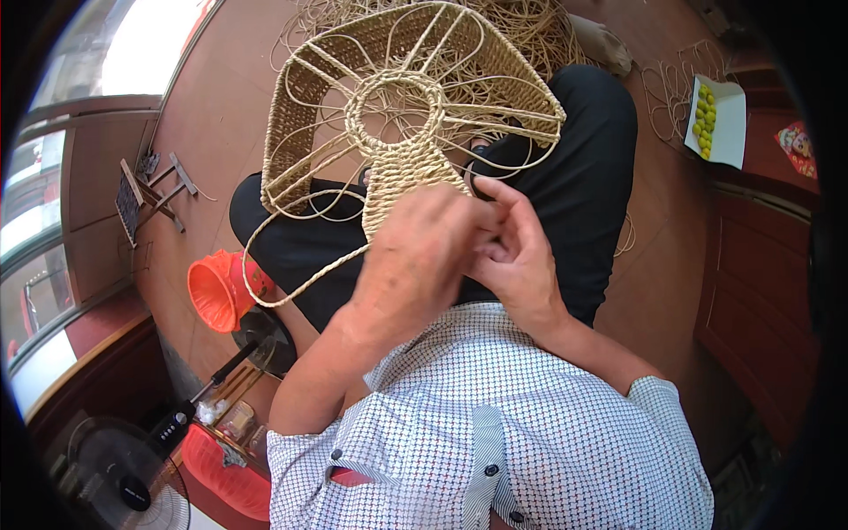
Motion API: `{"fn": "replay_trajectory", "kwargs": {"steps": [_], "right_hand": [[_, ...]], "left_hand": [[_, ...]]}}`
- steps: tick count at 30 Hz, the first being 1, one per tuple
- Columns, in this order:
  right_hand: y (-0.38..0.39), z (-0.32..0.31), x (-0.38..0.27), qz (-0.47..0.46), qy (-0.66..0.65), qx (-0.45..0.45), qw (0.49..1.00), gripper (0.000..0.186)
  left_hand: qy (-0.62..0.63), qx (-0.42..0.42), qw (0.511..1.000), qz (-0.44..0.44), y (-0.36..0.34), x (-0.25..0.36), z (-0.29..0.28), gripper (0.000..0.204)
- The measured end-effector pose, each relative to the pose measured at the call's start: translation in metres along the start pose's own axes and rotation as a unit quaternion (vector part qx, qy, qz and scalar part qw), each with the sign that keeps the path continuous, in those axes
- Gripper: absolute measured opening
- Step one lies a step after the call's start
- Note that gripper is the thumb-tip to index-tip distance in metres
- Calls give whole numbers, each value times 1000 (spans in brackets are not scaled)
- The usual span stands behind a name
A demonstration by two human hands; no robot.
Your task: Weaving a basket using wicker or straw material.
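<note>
Left hand curled over lower woven strip of wicker frame, pinching straw cord prob. Right hand w/ fingers bent, gripping same spot, touching left. Frame resting on lap, black trousers. Orange plastic cup on floor at left.

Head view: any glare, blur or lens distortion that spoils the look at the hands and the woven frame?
Head view: strong fisheye bend with a black rim at the edges; blown-out glare at the window upper left; left hand and right hand evenly lit, slightly soft; the woven frame is sharp, with no hard shadows.
</note>
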State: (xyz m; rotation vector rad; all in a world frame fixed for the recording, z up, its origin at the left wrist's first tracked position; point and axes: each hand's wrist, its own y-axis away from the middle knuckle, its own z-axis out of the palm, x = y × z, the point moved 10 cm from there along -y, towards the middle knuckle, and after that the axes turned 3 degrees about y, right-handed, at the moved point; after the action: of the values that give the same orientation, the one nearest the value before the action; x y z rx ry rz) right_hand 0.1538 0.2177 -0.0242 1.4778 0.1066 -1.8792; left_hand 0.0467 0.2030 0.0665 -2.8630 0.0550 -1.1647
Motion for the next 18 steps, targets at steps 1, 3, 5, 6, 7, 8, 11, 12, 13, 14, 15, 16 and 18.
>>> {"fn": "replay_trajectory", "kwargs": {"steps": [1,3,5,6,7,8,11,12,13,14,15,16,18], "right_hand": [[2,-1,-9,-45,80,29,995,70],[10,4,-38,-288,353,6,890,59],[4,14,-36,-206,354,1,912,45],[6,18,-51,-218,288,-53,931,44],[5,19,-70,-226,217,-110,943,46],[-10,-11,-46,-74,79,-80,991,50],[-28,-96,-58,-79,-131,20,988,58],[-24,-133,-75,-51,-204,68,975,54],[-22,-185,-92,-68,-233,75,967,51],[-12,-242,-113,-118,-147,141,972,51],[-4,-293,-130,-167,-61,199,964,50],[7,-343,-141,-185,-15,249,951,50],[26,-412,-154,-199,85,352,911,49]], "left_hand": [[80,21,996,14,0,9,4,23],[104,56,984,132,-7,58,6,26],[149,51,977,142,-20,86,9,25],[198,32,966,162,-22,95,12,24],[193,39,968,157,-19,91,9,24],[216,46,962,160,-16,88,7,24],[223,64,964,129,5,65,-10,24],[249,51,962,97,14,50,-18,23],[274,36,959,66,26,36,-25,21],[286,48,957,15,41,18,-36,20],[292,63,954,-38,57,-1,-43,19],[304,150,934,-114,74,-33,-57,18],[302,264,885,-235,105,-79,-75,18]]}}
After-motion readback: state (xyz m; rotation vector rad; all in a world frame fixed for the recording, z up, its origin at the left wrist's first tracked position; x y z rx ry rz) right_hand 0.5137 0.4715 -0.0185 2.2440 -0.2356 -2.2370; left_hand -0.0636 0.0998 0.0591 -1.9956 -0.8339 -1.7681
